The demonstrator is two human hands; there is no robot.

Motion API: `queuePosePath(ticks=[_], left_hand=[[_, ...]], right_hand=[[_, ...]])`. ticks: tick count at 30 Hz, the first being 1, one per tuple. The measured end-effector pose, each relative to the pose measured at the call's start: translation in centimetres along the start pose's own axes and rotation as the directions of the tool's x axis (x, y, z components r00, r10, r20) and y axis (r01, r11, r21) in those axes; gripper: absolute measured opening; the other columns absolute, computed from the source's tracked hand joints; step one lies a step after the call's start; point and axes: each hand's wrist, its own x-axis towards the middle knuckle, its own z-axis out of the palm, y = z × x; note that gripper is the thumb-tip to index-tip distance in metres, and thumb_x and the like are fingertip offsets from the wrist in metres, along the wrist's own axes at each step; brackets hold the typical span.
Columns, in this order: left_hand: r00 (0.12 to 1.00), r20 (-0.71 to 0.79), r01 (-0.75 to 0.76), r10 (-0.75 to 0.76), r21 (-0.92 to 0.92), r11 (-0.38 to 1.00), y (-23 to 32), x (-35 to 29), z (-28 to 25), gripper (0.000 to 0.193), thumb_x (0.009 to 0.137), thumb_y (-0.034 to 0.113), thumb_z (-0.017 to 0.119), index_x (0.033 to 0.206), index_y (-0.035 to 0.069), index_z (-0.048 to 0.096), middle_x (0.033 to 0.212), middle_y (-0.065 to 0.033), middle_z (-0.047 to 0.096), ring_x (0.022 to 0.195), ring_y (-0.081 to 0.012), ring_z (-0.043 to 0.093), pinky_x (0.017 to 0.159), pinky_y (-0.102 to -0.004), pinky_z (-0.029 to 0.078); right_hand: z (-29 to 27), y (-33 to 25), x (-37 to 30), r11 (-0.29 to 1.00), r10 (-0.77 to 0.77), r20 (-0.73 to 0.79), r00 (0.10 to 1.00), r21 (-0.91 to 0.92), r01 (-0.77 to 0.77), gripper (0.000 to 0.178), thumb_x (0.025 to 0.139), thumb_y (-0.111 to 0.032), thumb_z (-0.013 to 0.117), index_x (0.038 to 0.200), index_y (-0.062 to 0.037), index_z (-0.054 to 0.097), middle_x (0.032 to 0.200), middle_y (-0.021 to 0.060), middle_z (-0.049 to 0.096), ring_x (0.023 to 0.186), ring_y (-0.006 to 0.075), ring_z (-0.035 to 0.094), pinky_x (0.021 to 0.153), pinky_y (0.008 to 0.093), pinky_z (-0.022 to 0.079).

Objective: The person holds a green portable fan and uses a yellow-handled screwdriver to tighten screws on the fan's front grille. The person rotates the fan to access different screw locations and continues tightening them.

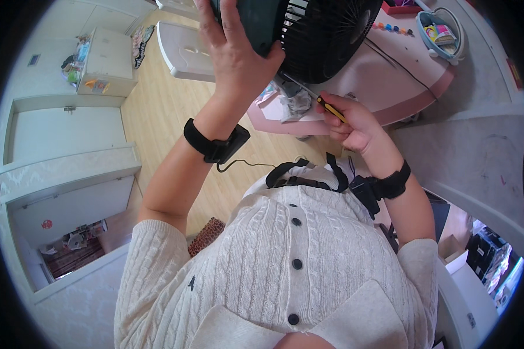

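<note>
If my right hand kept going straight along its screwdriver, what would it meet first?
Likely the black fan, near the thumb of your left hand; depth is unclear, so the screwdriver may already touch it.

The upper edge cuts off my fan (332, 43) and, left of it, my left fingers (232, 24); near it, my screwdriver (332, 110) tip is indistinct.

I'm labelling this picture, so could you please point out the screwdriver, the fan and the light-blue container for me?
Screwdriver (332, 110): head view, on its yellow-and-black handle.
Fan (320, 46): head view, on its black grille.
Light-blue container (426, 21): head view, on its inner wall.
</note>
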Motion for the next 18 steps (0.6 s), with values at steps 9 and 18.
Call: queuePosePath(ticks=[9,18], left_hand=[[1.0,0.015,0.014,-0.014,-0.029,0.999,-0.3,-0.1,0.0,0.107,0.062,0.006,0.075,0.151,0.006,0.017,0.151,-0.0324,0.015,0.137,-0.0534,0.021,0.111,-0.058,0.028],[0.997,0.055,0.06,-0.059,-0.019,0.998,0.6,0.0,-0.6,0.107,0.062,0.006,0.075,0.151,0.007,0.016,0.152,-0.0328,0.013,0.136,-0.0541,0.021,0.11,-0.0589,0.027]], right_hand=[[3.0,1.4,0.2,0.141,-0.744,-0.018,0.668,-0.981,0.13,0.035,0.092,-0.035,0.062,0.088,-0.0001,0.066,0.07,0.0165,0.064,0.06,0.0304,0.059,0.058,0.0391,0.045],[3.5,-0.2,-0.3,0.91,-0.169,-0.247,0.954,-0.41,0.055,0.031,0.099,-0.031,0.054,0.09,-0.0023,0.062,0.052,-0.0026,0.043,0.038,0.0056,0.033,0.038,0.0232,0.023]])
